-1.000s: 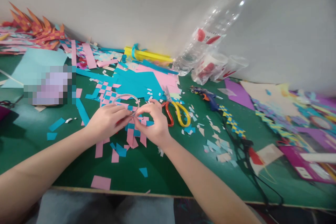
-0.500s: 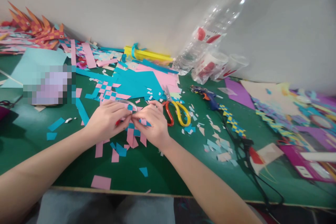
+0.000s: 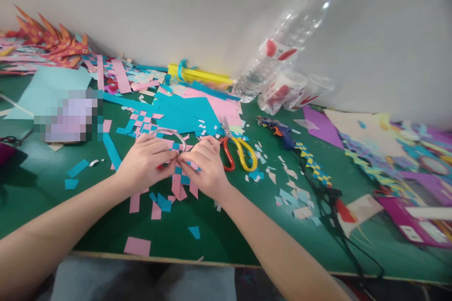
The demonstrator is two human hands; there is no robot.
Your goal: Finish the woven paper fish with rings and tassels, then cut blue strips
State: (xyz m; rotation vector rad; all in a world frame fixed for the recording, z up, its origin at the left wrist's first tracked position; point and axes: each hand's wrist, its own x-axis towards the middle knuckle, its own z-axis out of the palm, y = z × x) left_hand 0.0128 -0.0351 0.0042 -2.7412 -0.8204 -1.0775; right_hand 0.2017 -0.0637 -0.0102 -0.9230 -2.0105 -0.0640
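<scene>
My left hand (image 3: 148, 157) and my right hand (image 3: 206, 164) meet fingertip to fingertip over the bench, both closed in a pinch. A thin silvery-white curved strip (image 3: 176, 134) arcs up from between them; its ends are hidden by my fingers. A small red bit (image 3: 160, 167) shows beneath the left fingers. Under the hands lies a pink and blue woven paper piece (image 3: 181, 179), partly covered. Close to my right hand are scissors (image 3: 243, 153) with one red and one yellow handle, blades slightly apart. Another checkered pink and blue piece (image 3: 144, 120) lies beyond my left hand.
Blue paper (image 3: 187, 110) and paper scraps (image 3: 137, 247) cover parts of the green bench. A glue gun (image 3: 282, 131) with a black cord lies at the right. A plastic bottle (image 3: 282, 42) and wrapped cups (image 3: 282, 91) stand by the wall. Orange woven pieces (image 3: 58, 40) are far left.
The curved strip shows more fully above my fingers now. Both hands keep their pinch in nearly the same place; the view has shifted very slightly.
</scene>
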